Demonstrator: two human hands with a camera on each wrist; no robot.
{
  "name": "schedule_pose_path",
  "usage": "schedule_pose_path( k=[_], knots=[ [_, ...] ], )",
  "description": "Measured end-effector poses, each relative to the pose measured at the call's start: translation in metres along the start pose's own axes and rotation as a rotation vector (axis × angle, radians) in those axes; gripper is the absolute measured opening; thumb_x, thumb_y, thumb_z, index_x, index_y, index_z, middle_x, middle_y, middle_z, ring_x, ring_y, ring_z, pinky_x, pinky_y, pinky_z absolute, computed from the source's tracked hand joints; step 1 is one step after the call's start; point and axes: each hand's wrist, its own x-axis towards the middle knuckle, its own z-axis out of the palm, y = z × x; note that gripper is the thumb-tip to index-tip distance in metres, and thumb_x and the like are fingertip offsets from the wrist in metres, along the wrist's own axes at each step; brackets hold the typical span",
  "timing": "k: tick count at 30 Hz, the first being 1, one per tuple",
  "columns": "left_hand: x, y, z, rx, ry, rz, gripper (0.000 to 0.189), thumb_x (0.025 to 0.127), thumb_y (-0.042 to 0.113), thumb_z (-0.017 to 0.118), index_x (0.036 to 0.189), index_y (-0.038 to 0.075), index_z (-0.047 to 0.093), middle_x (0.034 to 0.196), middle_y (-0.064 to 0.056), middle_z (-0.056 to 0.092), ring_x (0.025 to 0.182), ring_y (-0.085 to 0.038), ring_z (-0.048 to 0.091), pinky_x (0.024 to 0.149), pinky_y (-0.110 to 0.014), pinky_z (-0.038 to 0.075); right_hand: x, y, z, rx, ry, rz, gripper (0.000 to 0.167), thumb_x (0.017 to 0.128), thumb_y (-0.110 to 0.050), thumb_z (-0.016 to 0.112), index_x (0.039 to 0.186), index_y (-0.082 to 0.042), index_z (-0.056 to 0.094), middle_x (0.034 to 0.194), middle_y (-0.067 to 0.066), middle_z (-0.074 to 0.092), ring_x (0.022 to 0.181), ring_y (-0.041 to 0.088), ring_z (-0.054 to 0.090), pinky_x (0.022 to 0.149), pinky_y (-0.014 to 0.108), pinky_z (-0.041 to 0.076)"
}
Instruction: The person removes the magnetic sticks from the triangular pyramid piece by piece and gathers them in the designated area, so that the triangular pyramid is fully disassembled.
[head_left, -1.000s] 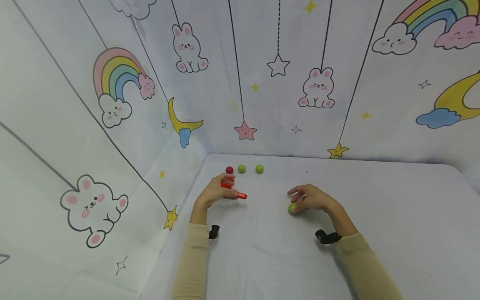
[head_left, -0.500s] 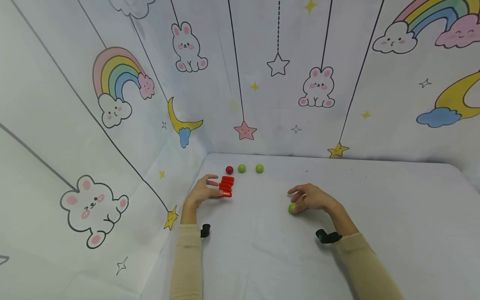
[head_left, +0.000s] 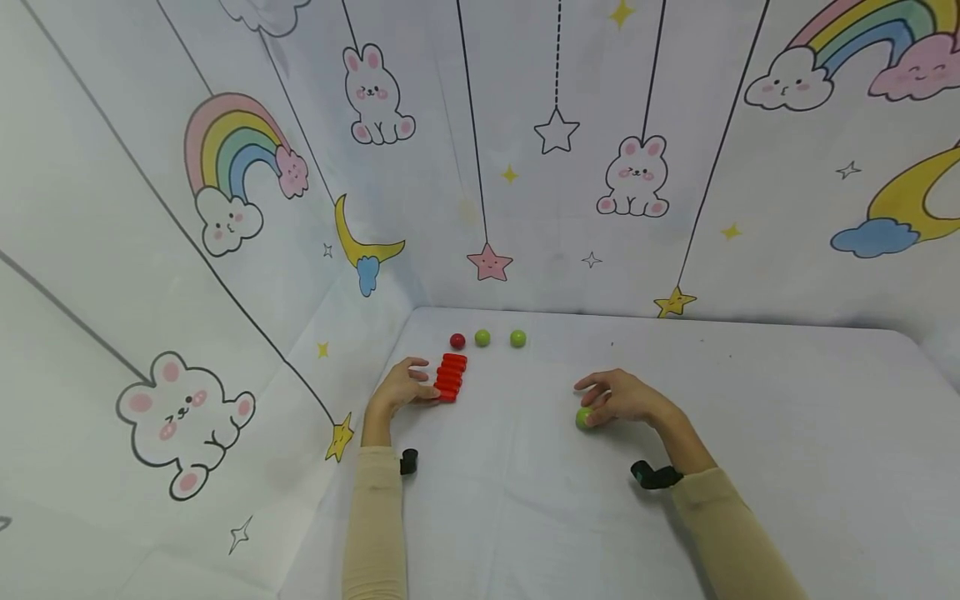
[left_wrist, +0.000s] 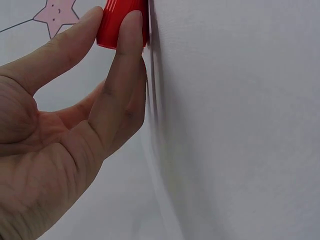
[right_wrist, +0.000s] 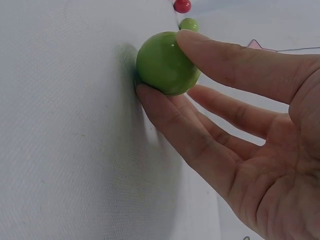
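My left hand (head_left: 399, 390) is at the near end of a row of several red cylinders (head_left: 452, 370). Between its thumb and a finger it pinches the end of the nearest red cylinder (left_wrist: 119, 25), which has fine ribs and lies on the white cloth. The far part of that cylinder is cut off in the left wrist view. My right hand (head_left: 628, 395) pinches a shiny green ball (right_wrist: 167, 64) between thumb and fingers, low against the cloth. In the head view the same ball shows partly behind the thumb.
Behind the row, a red ball (head_left: 457, 341) and two green balls, one on the left (head_left: 482, 337) and one on the right (head_left: 517, 338), stand in a line. White printed walls rise at the back and left of the cloth-covered table (head_left: 787, 433).
My left hand has carried a red cylinder leftward to the near end of the row and drawn it slightly closer. My right hand and the green ball have stayed in place.
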Motion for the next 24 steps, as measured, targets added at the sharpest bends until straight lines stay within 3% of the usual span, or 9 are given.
schedule_pose_path(
  k=[7, 11, 20, 24],
  knots=[
    [0.004, -0.005, 0.003, -0.021, 0.021, -0.026, 0.077, 0.082, -0.005, 0.085, 0.149, 0.002, 0.048, 0.137, -0.025, 0.054, 0.093, -0.029, 0.071, 0.082, -0.035, 0.063, -0.001, 0.002, 0.0, 0.017, 0.002, -0.004, 0.065, 0.081, -0.004, 0.088, 0.139, 0.004, 0.06, 0.117, 0.017, 0.071, 0.095, 0.023, 0.065, 0.08, 0.033, 0.055],
    [0.005, -0.006, 0.004, -0.007, 0.034, -0.039, 0.076, 0.083, -0.005, 0.085, 0.149, 0.003, 0.049, 0.135, -0.025, 0.053, 0.094, -0.03, 0.069, 0.079, -0.034, 0.063, -0.002, 0.003, 0.001, 0.013, 0.004, -0.009, 0.064, 0.081, -0.005, 0.088, 0.139, 0.003, 0.061, 0.117, 0.017, 0.071, 0.097, 0.024, 0.065, 0.08, 0.033, 0.055],
    [-0.001, 0.0, 0.002, 0.166, 0.068, -0.02, 0.072, 0.085, 0.006, 0.086, 0.147, 0.003, 0.051, 0.131, -0.024, 0.056, 0.1, -0.032, 0.064, 0.088, -0.037, 0.061, -0.001, -0.002, 0.001, -0.008, 0.015, 0.02, 0.062, 0.081, -0.005, 0.087, 0.138, 0.002, 0.062, 0.115, 0.013, 0.071, 0.096, 0.022, 0.064, 0.079, 0.032, 0.056],
    [-0.003, 0.009, 0.003, 0.196, 0.086, -0.001, 0.072, 0.086, 0.009, 0.086, 0.148, 0.005, 0.05, 0.134, -0.025, 0.056, 0.096, -0.03, 0.066, 0.089, -0.04, 0.061, -0.001, -0.002, 0.002, -0.01, 0.025, 0.018, 0.062, 0.081, -0.005, 0.087, 0.138, 0.001, 0.063, 0.114, 0.012, 0.072, 0.095, 0.021, 0.065, 0.079, 0.033, 0.057]
  ],
)
